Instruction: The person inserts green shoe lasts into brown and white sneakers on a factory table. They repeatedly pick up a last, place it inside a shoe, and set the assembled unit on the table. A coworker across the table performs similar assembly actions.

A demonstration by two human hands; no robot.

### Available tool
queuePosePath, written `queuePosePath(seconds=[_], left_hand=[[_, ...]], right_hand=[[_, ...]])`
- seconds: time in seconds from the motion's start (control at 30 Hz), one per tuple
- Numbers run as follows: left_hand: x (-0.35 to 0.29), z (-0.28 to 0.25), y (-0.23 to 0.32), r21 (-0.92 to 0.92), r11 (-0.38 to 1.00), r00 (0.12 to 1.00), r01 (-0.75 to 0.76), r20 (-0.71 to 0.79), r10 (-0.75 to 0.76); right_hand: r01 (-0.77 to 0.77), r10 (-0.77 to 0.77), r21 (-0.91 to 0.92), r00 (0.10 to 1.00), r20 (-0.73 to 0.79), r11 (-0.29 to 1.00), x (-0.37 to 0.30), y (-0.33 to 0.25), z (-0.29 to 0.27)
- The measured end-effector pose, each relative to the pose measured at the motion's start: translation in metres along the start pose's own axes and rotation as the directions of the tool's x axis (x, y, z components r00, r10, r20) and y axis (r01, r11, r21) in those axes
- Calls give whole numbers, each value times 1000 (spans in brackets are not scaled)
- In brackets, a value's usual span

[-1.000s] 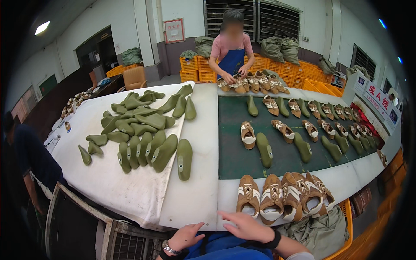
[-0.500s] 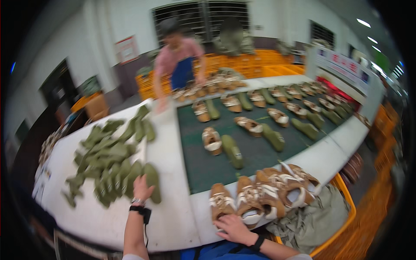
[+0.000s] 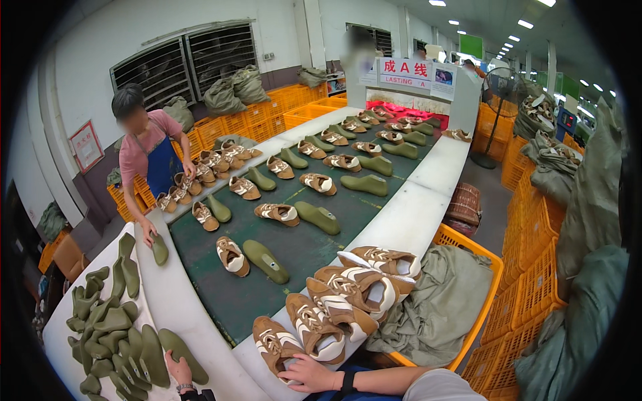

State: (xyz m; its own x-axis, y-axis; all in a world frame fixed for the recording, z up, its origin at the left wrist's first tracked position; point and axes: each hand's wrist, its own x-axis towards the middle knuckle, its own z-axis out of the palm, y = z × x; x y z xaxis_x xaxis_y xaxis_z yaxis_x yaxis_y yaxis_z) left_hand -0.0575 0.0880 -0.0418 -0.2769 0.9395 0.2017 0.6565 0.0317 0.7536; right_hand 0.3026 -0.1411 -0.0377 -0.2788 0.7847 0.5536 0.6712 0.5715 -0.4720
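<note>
At the lower left, my left hand (image 3: 178,369) grips the edge of a green shoe last (image 3: 186,354), its fingertips partly hidden. That last lies beside a heap of green lasts (image 3: 107,327) on the white tabletop. My right hand (image 3: 311,374) is closed around the heel of a brown and white sneaker (image 3: 274,344), the nearest in a row of several sneakers (image 3: 334,301) on the white ledge. Beyond them a dark green conveyor belt (image 3: 207,267) carries sneakers paired with lasts, such as a sneaker (image 3: 232,256) beside a last (image 3: 265,260).
Across the belt a co-worker (image 3: 150,144) in a pink shirt and blue apron touches a last (image 3: 160,249) and a sneaker. A yellow crate (image 3: 491,274) with grey-green cloth stands to my right. Stacked orange crates (image 3: 528,267) line the right side; a machine opening (image 3: 408,110) glows red.
My view has swung to the right, so the table and belt appear further left. My hands stay at the same last and sneaker. The co-worker's hand is now on a last.
</note>
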Motion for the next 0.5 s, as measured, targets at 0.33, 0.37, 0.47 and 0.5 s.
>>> queuePosePath(seconds=[0.33, 0.37, 0.47, 0.5], left_hand=[[-49, -6, 6, 30, 975, 976, -218, 21, 218], [-64, -11, 14, 85, 967, 971, -240, 40, 238], [-95, -22, 43, 81, 987, 979, -142, 157, 128], [-102, -24, 50, 54, 995, 976, -80, 207, 67]], right_hand=[[31, -30, 9, 995, -93, 999, 2, 3, 10], [39, -38, 8, 993, -116, 999, 2, 3, 11], [22, -22, 3, 997, -68, 1000, 2, 2, 10], [29, -29, 0, 998, -61, 1000, 2, 1, 9]])
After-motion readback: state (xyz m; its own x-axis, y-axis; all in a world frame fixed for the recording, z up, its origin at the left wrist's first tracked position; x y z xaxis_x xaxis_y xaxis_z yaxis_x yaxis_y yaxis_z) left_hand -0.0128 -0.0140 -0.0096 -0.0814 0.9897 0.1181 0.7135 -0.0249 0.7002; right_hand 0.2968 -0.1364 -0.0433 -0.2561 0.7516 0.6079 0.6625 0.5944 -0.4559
